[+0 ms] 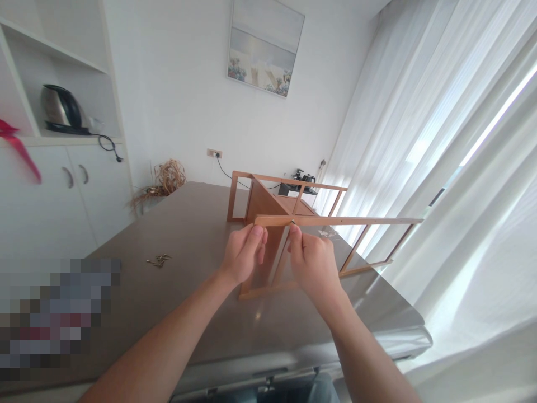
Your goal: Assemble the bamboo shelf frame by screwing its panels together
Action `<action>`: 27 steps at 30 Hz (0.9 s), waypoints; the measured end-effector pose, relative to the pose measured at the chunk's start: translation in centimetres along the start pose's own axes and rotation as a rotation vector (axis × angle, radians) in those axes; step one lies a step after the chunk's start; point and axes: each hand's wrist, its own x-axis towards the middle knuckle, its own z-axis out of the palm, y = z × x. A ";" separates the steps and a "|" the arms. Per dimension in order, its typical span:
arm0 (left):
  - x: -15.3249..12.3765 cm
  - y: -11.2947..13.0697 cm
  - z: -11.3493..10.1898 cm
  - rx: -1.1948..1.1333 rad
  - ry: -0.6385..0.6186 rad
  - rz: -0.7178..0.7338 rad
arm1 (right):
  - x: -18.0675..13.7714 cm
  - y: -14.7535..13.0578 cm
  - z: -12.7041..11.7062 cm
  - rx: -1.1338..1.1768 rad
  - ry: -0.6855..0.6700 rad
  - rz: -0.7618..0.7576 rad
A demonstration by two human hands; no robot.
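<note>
A wooden shelf frame lies on its side on the table, with slatted side frames and flat panels between them. My left hand is closed around the near left end of its upper rail, thumb on top. On the same rail, a little to the right, my right hand pinches a small dark metal piece against the wood; its kind is mostly hidden by the fingers. Several loose brass-coloured screws lie on the table, left of my left hand.
The grey-brown glossy table spans the room's middle. Its right end nears white curtains. A kettle stands in the shelf unit at left. Dried plant stems are behind the table, and dark appliances stand beyond the frame.
</note>
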 end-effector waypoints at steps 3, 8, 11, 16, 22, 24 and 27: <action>0.0 0.1 0.0 -0.001 -0.004 -0.002 | 0.0 0.0 0.0 0.018 -0.005 0.002; -0.1 0.1 0.0 -0.007 0.009 -0.013 | 0.0 -0.1 -0.1 0.062 -0.021 -0.006; -0.1 0.1 -0.1 -0.011 0.013 -0.022 | 0.0 -0.2 -0.1 0.076 -0.021 -0.008; -0.1 0.1 -0.1 0.012 0.009 0.007 | 0.0 0.1 0.1 0.065 -0.001 -0.021; -0.3 -1.1 -0.7 0.090 -0.070 0.062 | 0.0 0.5 0.0 0.023 0.049 -0.059; -0.3 -1.6 -1.1 0.111 -0.133 0.060 | 0.1 0.5 -0.2 0.011 0.055 -0.093; -0.4 -2.1 -1.5 0.128 -0.202 0.047 | 0.4 0.5 -0.5 0.001 0.055 -0.133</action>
